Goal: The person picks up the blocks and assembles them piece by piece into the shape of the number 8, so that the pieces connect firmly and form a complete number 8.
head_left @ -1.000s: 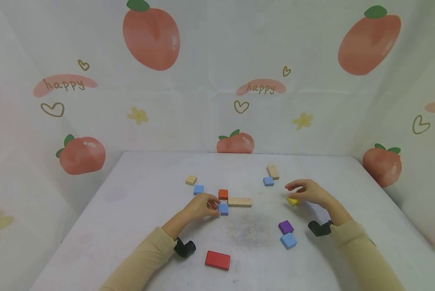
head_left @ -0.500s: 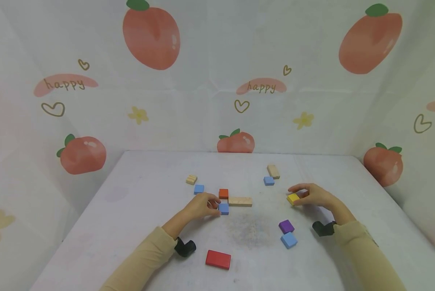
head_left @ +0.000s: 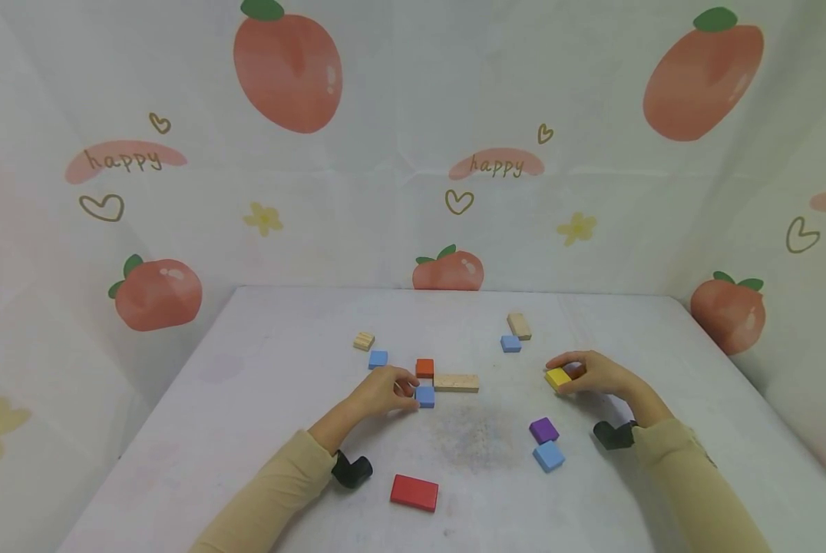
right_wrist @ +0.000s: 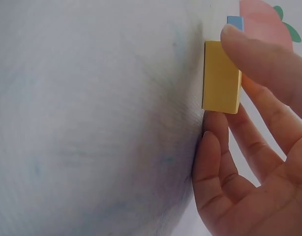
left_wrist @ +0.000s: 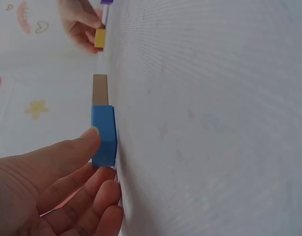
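Observation:
My left hand (head_left: 380,392) is at a blue block (head_left: 424,397) near the middle of the table. In the left wrist view its thumb lies on that blue block (left_wrist: 104,135), with the fingers curled at the far end. An orange-red block (head_left: 424,368) and a long wooden block (head_left: 457,383) sit right against it. Over on the right, my right hand (head_left: 598,372) pinches a yellow block (head_left: 558,378) between thumb and fingers. The right wrist view has this yellow block (right_wrist: 222,77) low over the white tabletop, with the thumb at its upper corner.
A purple block (head_left: 543,430) and a light blue block (head_left: 548,456) lie at front right, a red block (head_left: 414,493) at front centre. Farther back are another blue block (head_left: 510,343) by a wooden block (head_left: 520,326), and a striped wooden block (head_left: 364,341) near a blue block (head_left: 378,359).
My right hand has shifted slightly right and down around the yellow block, which now shows more fully between thumb and fingers. The left hand stays in place.

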A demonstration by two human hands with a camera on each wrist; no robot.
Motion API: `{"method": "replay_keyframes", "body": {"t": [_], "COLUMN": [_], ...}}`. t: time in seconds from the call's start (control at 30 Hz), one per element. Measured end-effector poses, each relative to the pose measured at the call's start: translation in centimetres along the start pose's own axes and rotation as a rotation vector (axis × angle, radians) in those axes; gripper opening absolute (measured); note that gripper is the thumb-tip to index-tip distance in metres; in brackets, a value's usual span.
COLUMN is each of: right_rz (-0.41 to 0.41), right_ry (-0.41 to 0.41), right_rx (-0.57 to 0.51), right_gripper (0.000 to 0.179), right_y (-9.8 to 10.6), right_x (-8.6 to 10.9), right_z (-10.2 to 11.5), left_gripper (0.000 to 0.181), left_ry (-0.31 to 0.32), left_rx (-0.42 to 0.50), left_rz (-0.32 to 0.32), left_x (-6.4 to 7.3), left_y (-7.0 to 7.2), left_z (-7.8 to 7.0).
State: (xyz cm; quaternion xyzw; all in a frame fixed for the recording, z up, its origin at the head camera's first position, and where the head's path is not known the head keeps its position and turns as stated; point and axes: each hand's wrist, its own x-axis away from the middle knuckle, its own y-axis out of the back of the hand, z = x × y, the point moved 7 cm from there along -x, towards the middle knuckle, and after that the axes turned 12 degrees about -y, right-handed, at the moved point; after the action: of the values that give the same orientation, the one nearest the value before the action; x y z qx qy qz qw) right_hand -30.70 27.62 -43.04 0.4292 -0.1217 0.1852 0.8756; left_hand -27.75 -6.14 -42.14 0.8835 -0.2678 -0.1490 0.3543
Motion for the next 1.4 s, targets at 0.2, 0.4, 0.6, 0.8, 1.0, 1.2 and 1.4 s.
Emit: {"method": "replay_keyframes", "body": {"t": [0.2, 0.4, 0.6, 0.8, 1.0, 1.2, 1.4], "right_rz": [-0.005, -0.017, -0.035, -0.036, -0.043, -0.055, -0.064], "right_ry": [0.026, 0.043, 0.032, 0.022, 0.024, 0.061, 0.108], "right_rx": [0.016, 0.029, 0.021, 0.014, 0.019, 0.033, 0.035], "right_gripper": [0.045, 0.043, 0.042, 0.042, 0.042, 0.042, 0.039], "right_y": [-0.1, -0.1, 0.0, -0.2, -0.3, -0.4, -0.4], "right_x": [0.1, 0.0, 0.0, -0.2, -0.4, -0.5, -0.7], "right_z": [0.3, 0.4, 0.6, 0.7, 1.2, 2.4, 3.8], "left_gripper": [0.033, 0.033, 0.033, 0.032, 0.033, 0.033, 0.033], "left_ry": [0.002, 0.015, 0.004, 0.002, 0.003, 0.012, 0.012], "left_rx": [0.006, 0.005, 0.004, 0.006, 0.007, 0.008, 0.008], "left_rz": [-0.002, 0.0, -0.005, -0.006, -0.008, -0.009, -0.01], "left_x": [0.0, 0.0, 0.0, 0.0, 0.0, 0.0, 0.0], "left_y": [0.0, -0.2, -0.1, -0.1, -0.1, -0.2, -0.1], "left_z": [0.1, 0.4, 0.3, 0.3, 0.3, 0.4, 0.4]}}
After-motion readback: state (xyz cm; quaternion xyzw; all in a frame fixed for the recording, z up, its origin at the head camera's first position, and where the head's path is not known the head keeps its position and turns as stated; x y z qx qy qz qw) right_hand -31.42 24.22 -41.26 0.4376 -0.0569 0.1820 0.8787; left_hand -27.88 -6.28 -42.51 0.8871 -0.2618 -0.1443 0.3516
